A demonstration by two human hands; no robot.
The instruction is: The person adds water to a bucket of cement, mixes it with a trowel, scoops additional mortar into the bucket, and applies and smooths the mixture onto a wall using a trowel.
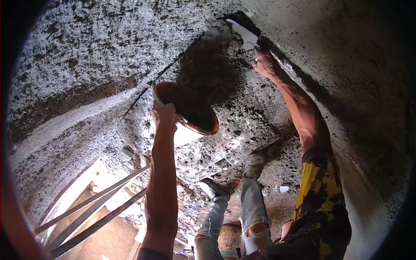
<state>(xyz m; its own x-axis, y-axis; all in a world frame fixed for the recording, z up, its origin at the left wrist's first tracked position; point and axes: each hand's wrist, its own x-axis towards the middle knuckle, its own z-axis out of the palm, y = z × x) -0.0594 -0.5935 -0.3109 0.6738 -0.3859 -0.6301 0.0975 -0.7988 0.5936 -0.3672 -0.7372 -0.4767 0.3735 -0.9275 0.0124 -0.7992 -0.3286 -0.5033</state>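
My left hand (165,113) grips the near rim of a tilted, orange-rimmed bucket (192,138) with a dark interior, held left of centre. My right hand (264,63), at upper right, is closed on a trowel (244,34) whose pale flat blade lies against the rough speckled surface at the top of a dark, wet-looking patch of material (206,60). The trowel's grip is mostly hidden in my fingers.
Rough masonry curves around me, with a smoother wall (355,73) at right. Long bars (93,201) slant across the bright lower-left opening. Below are my jeans and shoes (253,167), scattered debris and a stained bucket (229,238) between my legs.
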